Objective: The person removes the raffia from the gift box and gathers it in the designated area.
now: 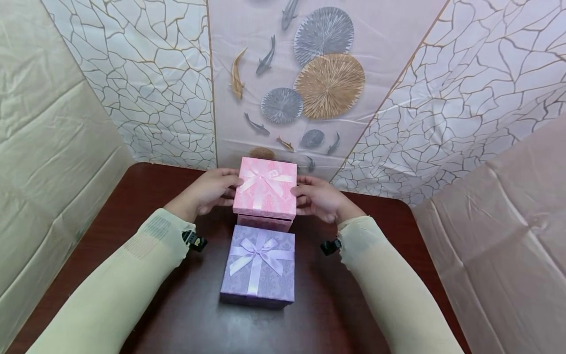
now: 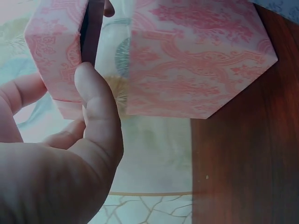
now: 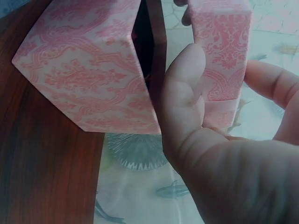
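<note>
grip: left hand (image 1: 211, 191) + right hand (image 1: 319, 197) hold pink lid (image 1: 283, 204) | head view: lid hides most of pink box (image 1: 265, 223)

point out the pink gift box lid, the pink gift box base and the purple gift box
pink gift box lid (image 1: 265, 189): head view, middle of its top, by the bow
pink gift box base (image 3: 91, 72): right wrist view, patterned side wall
purple gift box (image 1: 259, 264): head view, ribboned top

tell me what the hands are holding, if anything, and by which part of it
The left hand and right hand together hold the pink lid by its opposite sides, clear of the pink box.
</note>
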Action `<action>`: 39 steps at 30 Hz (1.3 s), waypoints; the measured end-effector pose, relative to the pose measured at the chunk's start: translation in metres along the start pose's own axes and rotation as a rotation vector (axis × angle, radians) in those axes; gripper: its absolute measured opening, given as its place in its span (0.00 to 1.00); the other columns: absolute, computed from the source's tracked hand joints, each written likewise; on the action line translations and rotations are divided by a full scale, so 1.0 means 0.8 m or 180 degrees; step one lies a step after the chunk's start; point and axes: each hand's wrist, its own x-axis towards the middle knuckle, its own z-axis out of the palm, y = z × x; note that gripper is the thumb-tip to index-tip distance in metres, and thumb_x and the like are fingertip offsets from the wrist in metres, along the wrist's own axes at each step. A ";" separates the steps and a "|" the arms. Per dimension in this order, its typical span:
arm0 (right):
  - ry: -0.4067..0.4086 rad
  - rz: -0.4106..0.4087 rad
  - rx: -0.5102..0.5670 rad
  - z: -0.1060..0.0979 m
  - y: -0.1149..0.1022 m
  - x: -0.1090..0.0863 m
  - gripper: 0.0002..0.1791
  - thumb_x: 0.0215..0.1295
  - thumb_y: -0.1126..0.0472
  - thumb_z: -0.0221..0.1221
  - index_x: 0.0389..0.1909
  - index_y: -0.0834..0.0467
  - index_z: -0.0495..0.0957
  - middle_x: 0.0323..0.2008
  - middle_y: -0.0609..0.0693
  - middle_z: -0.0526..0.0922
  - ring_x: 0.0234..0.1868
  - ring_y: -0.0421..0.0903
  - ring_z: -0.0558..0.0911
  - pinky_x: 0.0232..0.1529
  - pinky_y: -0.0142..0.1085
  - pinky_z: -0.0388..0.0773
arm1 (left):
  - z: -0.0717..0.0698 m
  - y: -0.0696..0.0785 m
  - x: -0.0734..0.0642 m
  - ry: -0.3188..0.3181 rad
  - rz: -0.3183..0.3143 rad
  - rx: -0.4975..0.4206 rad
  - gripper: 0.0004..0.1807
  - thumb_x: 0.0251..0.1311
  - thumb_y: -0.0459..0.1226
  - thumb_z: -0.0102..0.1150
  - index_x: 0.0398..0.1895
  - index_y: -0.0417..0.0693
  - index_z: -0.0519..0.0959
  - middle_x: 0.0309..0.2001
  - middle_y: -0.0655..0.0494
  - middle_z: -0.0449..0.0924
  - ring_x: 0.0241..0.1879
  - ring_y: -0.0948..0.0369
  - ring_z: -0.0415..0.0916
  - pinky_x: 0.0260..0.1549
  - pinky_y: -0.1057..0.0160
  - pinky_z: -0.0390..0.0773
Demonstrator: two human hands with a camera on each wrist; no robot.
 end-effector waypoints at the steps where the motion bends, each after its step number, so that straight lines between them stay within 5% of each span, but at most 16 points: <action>1: -0.0008 -0.0021 -0.0005 0.001 -0.001 -0.002 0.36 0.83 0.63 0.61 0.86 0.57 0.61 0.46 0.52 0.89 0.43 0.48 0.90 0.48 0.46 0.93 | 0.000 0.002 -0.002 0.0011 0.0025 0.0003 0.33 0.83 0.44 0.60 0.85 0.43 0.69 0.64 0.41 0.82 0.54 0.52 0.85 0.49 0.57 0.92; 11: 0.0022 -0.0226 -0.0056 0.005 -0.005 -0.014 0.37 0.81 0.66 0.62 0.85 0.56 0.62 0.54 0.55 0.79 0.52 0.54 0.86 0.53 0.50 0.92 | -0.003 0.009 -0.022 0.0061 0.0247 -0.0024 0.34 0.82 0.42 0.63 0.86 0.47 0.69 0.67 0.42 0.83 0.56 0.51 0.86 0.51 0.56 0.92; 20: 0.0021 -0.0409 -0.0037 0.010 -0.009 -0.021 0.26 0.80 0.68 0.61 0.73 0.62 0.68 0.54 0.55 0.79 0.50 0.52 0.86 0.55 0.50 0.92 | -0.002 0.018 -0.038 0.0164 0.0510 -0.0035 0.34 0.79 0.38 0.65 0.85 0.45 0.70 0.62 0.45 0.79 0.55 0.54 0.84 0.50 0.59 0.91; 27: 0.0035 -0.0441 0.0013 0.008 -0.010 -0.024 0.18 0.81 0.71 0.60 0.66 0.64 0.71 0.52 0.54 0.82 0.49 0.52 0.88 0.57 0.45 0.91 | 0.004 0.025 -0.049 0.0314 0.0912 0.0194 0.33 0.76 0.33 0.69 0.82 0.44 0.73 0.59 0.46 0.77 0.54 0.55 0.80 0.48 0.60 0.92; 34: 0.0085 -0.0532 0.0230 0.007 -0.014 -0.025 0.13 0.82 0.70 0.57 0.62 0.66 0.74 0.48 0.52 0.85 0.50 0.48 0.90 0.59 0.43 0.91 | 0.007 0.029 -0.057 0.0628 0.1346 0.0828 0.31 0.74 0.35 0.72 0.78 0.50 0.78 0.60 0.46 0.83 0.57 0.50 0.84 0.50 0.70 0.84; 39: 0.0147 -0.0566 0.0322 0.008 -0.013 -0.023 0.10 0.84 0.70 0.53 0.60 0.65 0.75 0.48 0.52 0.87 0.50 0.46 0.90 0.61 0.42 0.91 | 0.011 0.029 -0.060 0.0718 0.1493 0.1004 0.31 0.73 0.35 0.73 0.77 0.51 0.78 0.60 0.47 0.84 0.58 0.50 0.86 0.56 0.64 0.85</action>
